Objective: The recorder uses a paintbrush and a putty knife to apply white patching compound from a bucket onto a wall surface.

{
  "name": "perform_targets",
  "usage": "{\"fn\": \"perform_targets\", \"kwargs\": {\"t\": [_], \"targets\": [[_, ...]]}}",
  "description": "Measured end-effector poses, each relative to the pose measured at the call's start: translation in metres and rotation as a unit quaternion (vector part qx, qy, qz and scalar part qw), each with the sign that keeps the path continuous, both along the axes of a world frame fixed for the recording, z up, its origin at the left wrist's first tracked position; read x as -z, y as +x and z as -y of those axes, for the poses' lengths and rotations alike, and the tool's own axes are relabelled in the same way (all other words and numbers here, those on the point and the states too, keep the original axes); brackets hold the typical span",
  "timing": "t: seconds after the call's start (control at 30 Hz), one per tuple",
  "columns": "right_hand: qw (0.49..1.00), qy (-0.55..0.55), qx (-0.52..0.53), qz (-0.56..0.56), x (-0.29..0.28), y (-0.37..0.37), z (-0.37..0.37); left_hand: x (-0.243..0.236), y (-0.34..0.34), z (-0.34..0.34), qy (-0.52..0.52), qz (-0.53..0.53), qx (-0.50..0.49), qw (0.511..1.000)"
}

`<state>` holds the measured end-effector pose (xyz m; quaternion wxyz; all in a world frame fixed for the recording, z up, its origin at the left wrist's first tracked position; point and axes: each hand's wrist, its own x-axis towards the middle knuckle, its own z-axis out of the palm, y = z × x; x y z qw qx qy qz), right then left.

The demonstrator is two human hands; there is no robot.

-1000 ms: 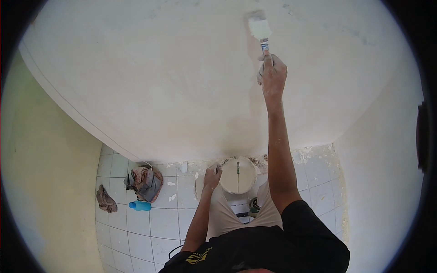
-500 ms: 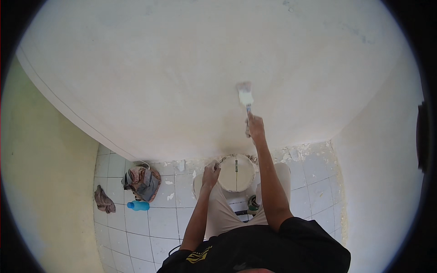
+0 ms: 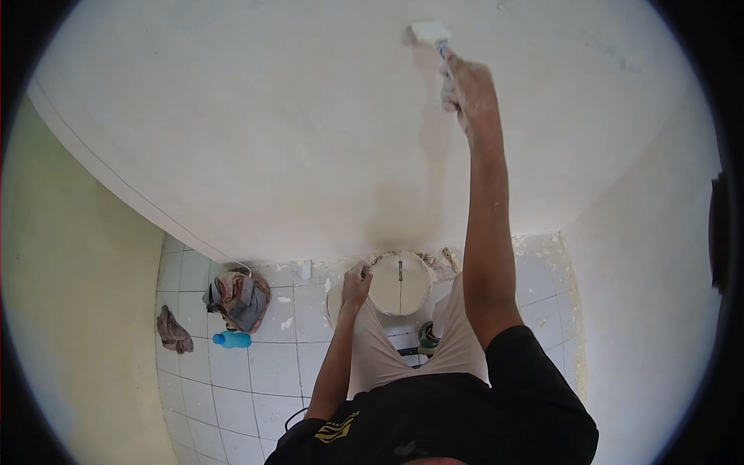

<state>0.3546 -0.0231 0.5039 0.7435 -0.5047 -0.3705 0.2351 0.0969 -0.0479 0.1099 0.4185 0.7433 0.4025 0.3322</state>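
Note:
My right hand (image 3: 467, 87) is closed round the handle of a flat paintbrush (image 3: 431, 32), whose wide head is coated white. The brush head lies against the pale wall (image 3: 294, 132), high up, with my arm stretched out. My left hand (image 3: 357, 284) rests near my left knee, beside the rim of a round bucket (image 3: 419, 310). Its fingers are curled in, and whatever they may hold is hidden. Pale, creamy material fills the bucket, and its wire handle with a dark grip (image 3: 401, 270) stands across the middle.
Bundled cloths (image 3: 242, 299), a blue bottle (image 3: 232, 339) and a brown rag (image 3: 173, 332) lie on the tiled floor at the left. Flakes and splatters (image 3: 446, 265) line the wall's foot. Side walls close in at left and right.
My right hand has carried the brush up the wall and slightly right, and the arm is more extended. The left hand has hardly shifted.

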Motion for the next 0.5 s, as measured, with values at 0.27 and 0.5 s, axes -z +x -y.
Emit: {"fn": "perform_targets", "kwargs": {"t": [0.27, 0.5], "targets": [[0.994, 0.106, -0.007, -0.005, 0.020, -0.014, 0.031, 0.000, -0.002, -0.001, -0.008, 0.011, -0.014, 1.000], [0.995, -0.048, -0.003, -0.087, 0.161, -0.031, 0.054, 0.002, -0.002, -0.001, -0.014, 0.003, -0.002, 1.000]]}}
